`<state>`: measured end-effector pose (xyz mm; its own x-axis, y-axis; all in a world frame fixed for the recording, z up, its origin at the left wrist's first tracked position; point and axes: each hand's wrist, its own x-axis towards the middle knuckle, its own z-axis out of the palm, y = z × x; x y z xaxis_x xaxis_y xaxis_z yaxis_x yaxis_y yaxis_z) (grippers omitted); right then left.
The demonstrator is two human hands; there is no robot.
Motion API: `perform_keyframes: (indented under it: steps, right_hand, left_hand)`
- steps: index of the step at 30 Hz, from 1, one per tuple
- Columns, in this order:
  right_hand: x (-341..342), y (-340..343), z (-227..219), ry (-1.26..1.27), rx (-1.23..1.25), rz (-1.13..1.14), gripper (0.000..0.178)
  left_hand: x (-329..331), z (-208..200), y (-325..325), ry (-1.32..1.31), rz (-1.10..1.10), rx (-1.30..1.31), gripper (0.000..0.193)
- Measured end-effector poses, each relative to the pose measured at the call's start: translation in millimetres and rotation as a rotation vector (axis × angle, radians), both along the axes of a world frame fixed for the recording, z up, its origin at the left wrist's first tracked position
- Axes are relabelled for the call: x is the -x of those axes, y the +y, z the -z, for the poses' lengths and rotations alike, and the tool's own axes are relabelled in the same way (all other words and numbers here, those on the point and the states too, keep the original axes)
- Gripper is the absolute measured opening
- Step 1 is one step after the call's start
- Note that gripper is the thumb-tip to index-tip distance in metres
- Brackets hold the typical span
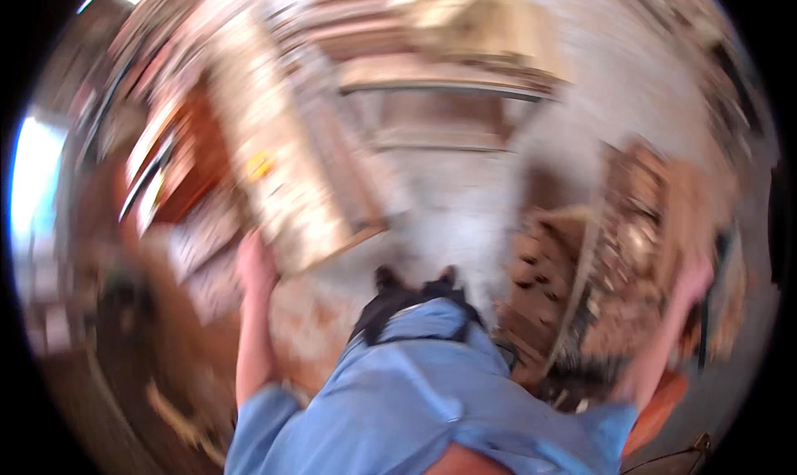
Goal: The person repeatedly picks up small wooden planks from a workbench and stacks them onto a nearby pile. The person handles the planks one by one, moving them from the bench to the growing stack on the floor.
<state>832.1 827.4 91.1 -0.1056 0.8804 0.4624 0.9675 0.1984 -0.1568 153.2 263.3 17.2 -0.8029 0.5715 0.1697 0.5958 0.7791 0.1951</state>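
My left hand [256, 259] is beside the near left corner of a long pale wooden board [290, 185]. Whether it touches the board I cannot tell; motion smears its fingers. A small yellow object [259, 165] lies on top of that board. Far out to the right, my right hand [694, 277] is at the near end of a brown wooden plank [685, 209], by a heap of wood scraps [635, 243]. Blur hides whether its fingers grip the plank.
Ahead stands a low table [448, 77] with pale boards [498, 27] stacked on it. An orange cabinet-like object [195, 160] is left of the long board. An open box [535, 267] with dark holes or pieces sits right of my feet. Concrete floor [448, 193] runs between.
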Motion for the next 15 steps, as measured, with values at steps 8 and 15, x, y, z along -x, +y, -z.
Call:
perform_keyframes:
  steps: [8, 15]
  right_hand:
    - [94, -112, 85, 0.204, 0.213, 0.065, 0.052]
    - [216, -196, 141, 0.454, 0.602, -0.083, 0.035]
  left_hand:
    - [77, 50, -128, 0.066, -0.282, -0.008, 0.032]
    - [146, 43, -215, 0.147, -0.44, 0.156, 0.032]
